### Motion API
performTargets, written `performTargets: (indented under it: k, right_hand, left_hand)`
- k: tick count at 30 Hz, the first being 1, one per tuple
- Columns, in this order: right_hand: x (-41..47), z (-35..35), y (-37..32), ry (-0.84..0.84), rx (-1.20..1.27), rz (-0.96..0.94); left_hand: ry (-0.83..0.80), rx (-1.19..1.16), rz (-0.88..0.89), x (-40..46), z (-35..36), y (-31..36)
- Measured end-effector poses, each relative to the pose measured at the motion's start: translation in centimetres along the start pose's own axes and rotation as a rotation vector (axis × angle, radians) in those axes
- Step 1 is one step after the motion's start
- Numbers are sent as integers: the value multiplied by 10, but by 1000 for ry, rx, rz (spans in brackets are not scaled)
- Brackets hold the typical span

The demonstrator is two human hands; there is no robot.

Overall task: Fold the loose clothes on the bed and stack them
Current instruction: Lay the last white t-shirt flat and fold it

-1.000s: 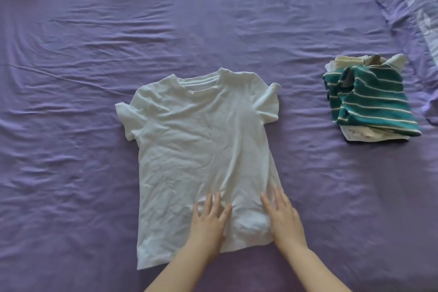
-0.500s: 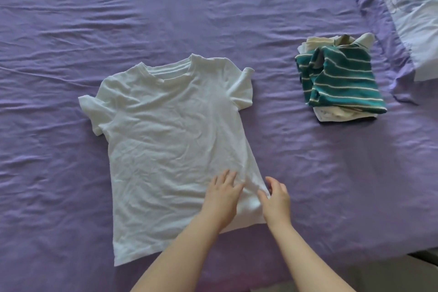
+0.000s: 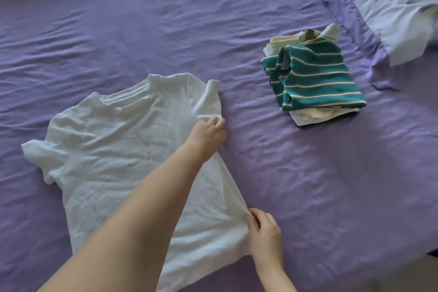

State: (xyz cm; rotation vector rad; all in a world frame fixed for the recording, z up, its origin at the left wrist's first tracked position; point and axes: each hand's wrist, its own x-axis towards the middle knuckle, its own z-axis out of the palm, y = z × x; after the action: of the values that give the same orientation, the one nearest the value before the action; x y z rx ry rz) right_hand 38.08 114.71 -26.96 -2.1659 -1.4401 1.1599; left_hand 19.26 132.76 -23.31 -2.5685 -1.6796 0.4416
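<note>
— Moved up from the hem: left hand, now pinching the shirt under its sleeve.
— And right hand?
— Gripping the hem, seemingly. Folded pile well beyond.

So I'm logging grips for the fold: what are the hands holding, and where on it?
Both grip the white T-shirt: left hand at the sleeve seam, right hand pinching the same side's edge near the hem.

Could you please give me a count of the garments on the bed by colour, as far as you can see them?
White T-shirt, spread flat: 1
Teal striped garment, folded on top of the stack: 1
Cream or white folded pieces under it: at least 2, exact number hidden
Total: at least 4
</note>
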Motion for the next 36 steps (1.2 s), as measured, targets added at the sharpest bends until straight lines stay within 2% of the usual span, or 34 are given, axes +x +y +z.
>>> performTargets:
  k: [2,3,5,8,10,13,15,19,21,23,26,29,31,34,36]
  right_hand:
    - [1,-2,1,3,-19,-27]
    - [0,-3,2,1,-32,-35]
    - [-3,-6,2,-1,-61,-13]
    - [-4,-8,3,9,-146,89]
    - [-4,-9,0,5,-199,145]
    - [-1,-10,-5,32,-204,137]
    - [0,-10,-10,87,-220,9]
    - [0,-5,-25,105,-381,-336]
    - [-3,0,-35,7,-481,-554]
    - [-10,8,-39,-128,-566,-750]
    - [-22,17,-40,-246,-683,-793]
    - [-37,25,-47,-326,-757,-796]
    - [-48,33,-49,-428,-796,-951]
    - [-64,47,-52,-614,-941,-1128]
    - [-68,54,-49,-659,-1023,-1155]
  left_hand:
    - [-140,87,14,7,-5,-2]
    - [-158,138,-25,11,-10,-4]
    - [-79,174,-172,15,-15,-10]
    - [-164,-302,-371,28,0,-3]
    - [-120,-429,-485,28,8,7]
    - [-76,-514,-522,10,22,26]
    - [-39,-520,-481,-9,29,39]
    - [-135,-541,-363,-67,35,75]
    - [-88,-542,-337,-106,36,93]
    - [-116,-523,-340,-144,37,106]
    - [-184,-521,-396,-193,42,108]
    - [-280,-518,-585,-230,53,99]
    - [-367,-483,-797,-255,59,92]
    - [-323,-564,-1232,-283,66,82]
    - [-335,-617,-1390,-297,65,75]
